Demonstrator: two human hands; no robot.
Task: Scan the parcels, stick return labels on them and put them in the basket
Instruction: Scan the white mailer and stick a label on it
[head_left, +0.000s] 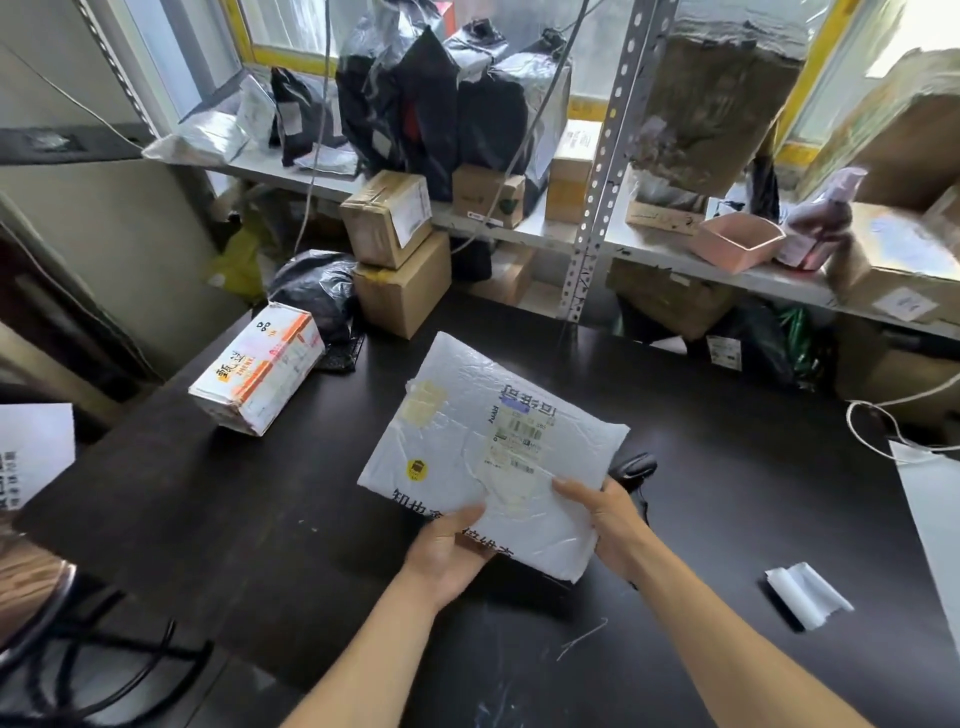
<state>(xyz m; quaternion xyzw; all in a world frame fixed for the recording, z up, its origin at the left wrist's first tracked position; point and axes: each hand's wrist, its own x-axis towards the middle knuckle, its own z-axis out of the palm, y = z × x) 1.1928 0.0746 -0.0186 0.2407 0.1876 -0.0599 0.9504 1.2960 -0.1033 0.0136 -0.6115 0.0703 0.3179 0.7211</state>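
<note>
Both hands grip the near edge of a white parcel (488, 457) over the dark table (727, 467): left hand (447, 551) with thumb on top and fingers curled beneath, right hand (608, 525) pinching its near right corner. Behind the parcel stands a metal shelf (597, 239) crowded with boxes. Left of the parcel lies a white-and-orange box (257, 369). On the parcel sit a barcode label (517, 436), blurred, and a round yellow sticker (417, 468); its black print is partly covered.

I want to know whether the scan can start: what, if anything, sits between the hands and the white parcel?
Nothing does. The left hand and right hand both grip the near edge of the white parcel, thumbs on top, over the black table. No basket is in view, so that path cannot be judged.
</note>
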